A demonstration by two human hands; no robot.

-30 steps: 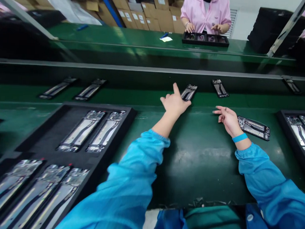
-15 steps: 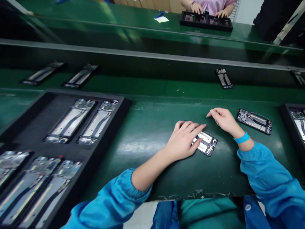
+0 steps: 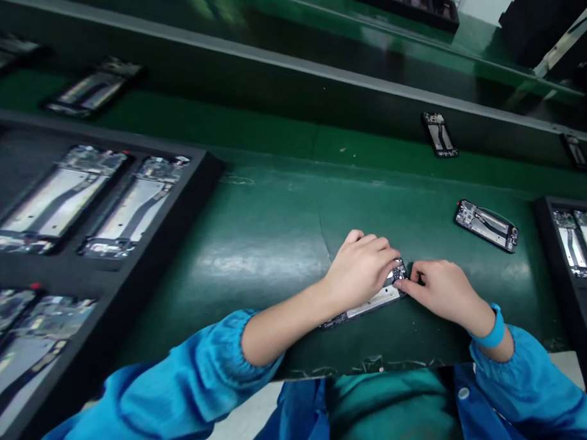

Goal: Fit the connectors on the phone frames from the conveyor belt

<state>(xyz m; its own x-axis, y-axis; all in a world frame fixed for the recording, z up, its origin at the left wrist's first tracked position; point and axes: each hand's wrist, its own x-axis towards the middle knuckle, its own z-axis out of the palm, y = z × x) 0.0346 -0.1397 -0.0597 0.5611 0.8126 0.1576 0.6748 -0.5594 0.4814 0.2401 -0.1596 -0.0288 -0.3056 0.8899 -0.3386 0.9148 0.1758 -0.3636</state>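
Note:
An opened phone (image 3: 374, 304) lies slanted on the green bench before me, its inner board and pale metal plate facing up. Across its upper side rests my left hand (image 3: 361, 272), fingers bent over the edge, hiding much of the phone. My right hand (image 3: 438, 290) is at the phone's right end, with its thumb on the corner and its fingers curled in. Whether anything small is between those fingers cannot be seen. Beyond the right hand lies another opened phone (image 3: 486, 227).
At left, a black tray (image 3: 178, 222) holds several opened phones in compartments. Another black tray (image 3: 544, 222) stands at the right edge. More opened phones, including one phone (image 3: 439, 135), lie along the back ledge. The bench (image 3: 273, 245) ends close to my body.
The phone under my left hand has been turned, so its slant is reversed. My right hand has come down from above onto its right end. The view has tilted and shifted.

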